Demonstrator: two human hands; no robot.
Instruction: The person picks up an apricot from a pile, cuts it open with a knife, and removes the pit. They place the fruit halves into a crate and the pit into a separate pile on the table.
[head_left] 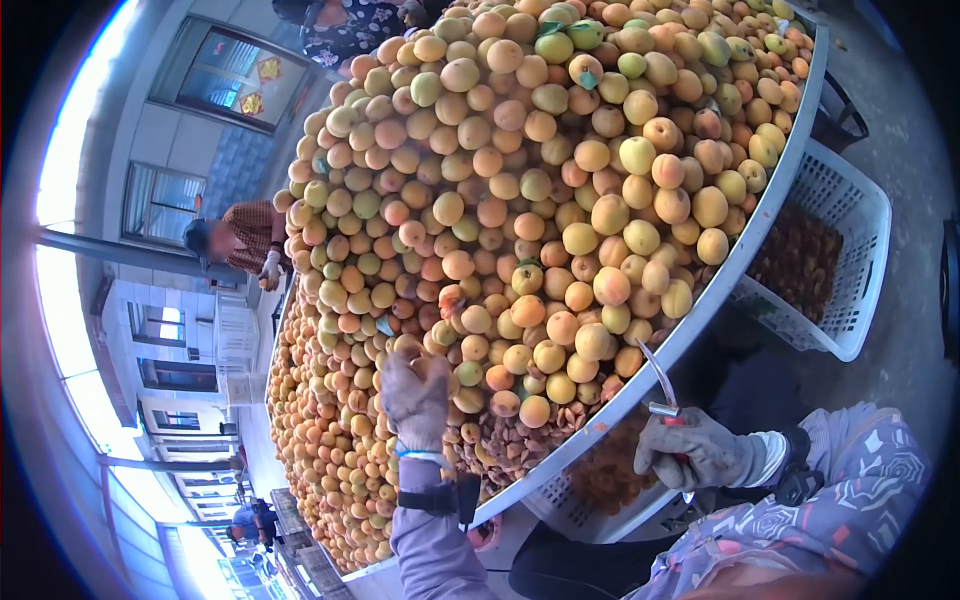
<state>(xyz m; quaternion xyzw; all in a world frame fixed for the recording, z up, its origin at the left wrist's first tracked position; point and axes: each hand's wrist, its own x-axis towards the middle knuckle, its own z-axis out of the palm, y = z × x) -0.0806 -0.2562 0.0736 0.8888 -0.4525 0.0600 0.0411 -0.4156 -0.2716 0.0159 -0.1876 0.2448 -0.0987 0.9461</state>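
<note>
My left hand (415,398), in a grey work glove, reaches into a large heap of apricots (590,240). Its fingers are curled round an apricot at the heap's surface, mostly hidden by the glove. My right hand (700,450), gloved too, is closed round the red handle of a knife (657,372) with a curved blade. That blade points up and left, close to the metal rim (690,330) of the table bearing the fruit. Between the hands, brown split pieces (515,442), perhaps pits or halves, lie against the rim.
A white plastic crate (865,270) with brown contents stands beyond the rim, and another crate (640,510) is below my right hand. Across the heap are a person in a checked shirt (250,235) and one in a flowered top (345,35). Another person (255,522) is farther off.
</note>
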